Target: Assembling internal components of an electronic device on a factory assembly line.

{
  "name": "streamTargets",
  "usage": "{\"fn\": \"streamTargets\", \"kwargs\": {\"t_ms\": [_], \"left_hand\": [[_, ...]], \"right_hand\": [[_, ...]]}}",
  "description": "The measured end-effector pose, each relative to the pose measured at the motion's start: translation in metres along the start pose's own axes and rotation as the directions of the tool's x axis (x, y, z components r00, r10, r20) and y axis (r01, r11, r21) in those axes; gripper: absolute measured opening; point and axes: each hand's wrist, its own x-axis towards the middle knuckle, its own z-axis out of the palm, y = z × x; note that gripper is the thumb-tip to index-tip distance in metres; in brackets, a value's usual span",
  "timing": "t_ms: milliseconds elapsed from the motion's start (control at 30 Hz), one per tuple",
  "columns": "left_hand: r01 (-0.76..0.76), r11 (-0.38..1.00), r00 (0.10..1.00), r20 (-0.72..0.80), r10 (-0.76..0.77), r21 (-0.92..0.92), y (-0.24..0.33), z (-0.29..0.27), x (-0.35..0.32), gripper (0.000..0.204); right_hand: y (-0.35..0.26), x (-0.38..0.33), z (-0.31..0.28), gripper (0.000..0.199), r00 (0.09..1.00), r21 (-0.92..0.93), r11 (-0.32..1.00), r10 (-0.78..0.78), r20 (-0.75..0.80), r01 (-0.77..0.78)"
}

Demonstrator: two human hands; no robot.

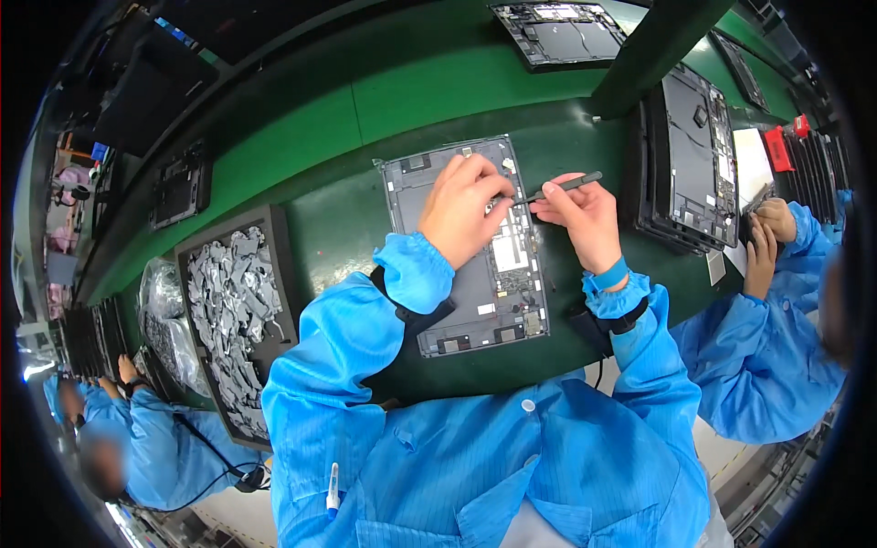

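An open device chassis point(457, 301), grey with a bare circuit board along its right side, lies on the green bench before me. My left hand point(464, 205) is over its upper part, thumb and fingers pinched together at the board's edge. Whatever they hold, if anything, is hidden by the fingers. Just right of the chassis, my right hand point(585, 219) grips slim dark tweezers point(577, 182) between thumb and fingers. The tweezers' tip points left, close to the left fingertips over the board.
Left of the chassis, a dark foam tray point(285, 274) holds many small dark parts, beside clear plastic bags point(169, 320). Stacked chassis point(694, 155) stand at the right, near a dark post point(658, 46). Another chassis point(562, 36) lies beyond. Co-workers in blue sleeves point(758, 356) sit on both sides.
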Motion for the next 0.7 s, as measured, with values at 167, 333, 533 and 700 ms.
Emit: {"fn": "streamTargets", "kwargs": {"t_ms": [167,333,533,700], "left_hand": [[0.008,1.0,1.0,0.001,-0.008,0.019,-0.003,0.009,-0.008,0.011],[0.011,1.0,1.0,-0.01,-0.011,0.023,-0.004,0.011,-0.007,0.009],[0.01,1.0,1.0,-0.02,-0.01,0.0,-0.004,0.013,-0.009,0.01],[0.074,0.997,0.997,-0.025,-0.074,-0.017,-0.001,0.009,-0.013,0.018]], "right_hand": [[0.001,0.0,0.0,0.02,1.0,0.027,0.999,0.031,-0.001,-0.031],[0.0,-0.001,0.0,0.019,1.0,0.053,0.998,0.027,-0.004,-0.027],[-0.001,-0.002,0.002,0.018,0.999,0.007,0.999,-0.041,-0.01,0.041],[0.002,0.0,0.001,0.017,0.991,-0.036,0.993,-0.118,-0.057,0.116]]}}
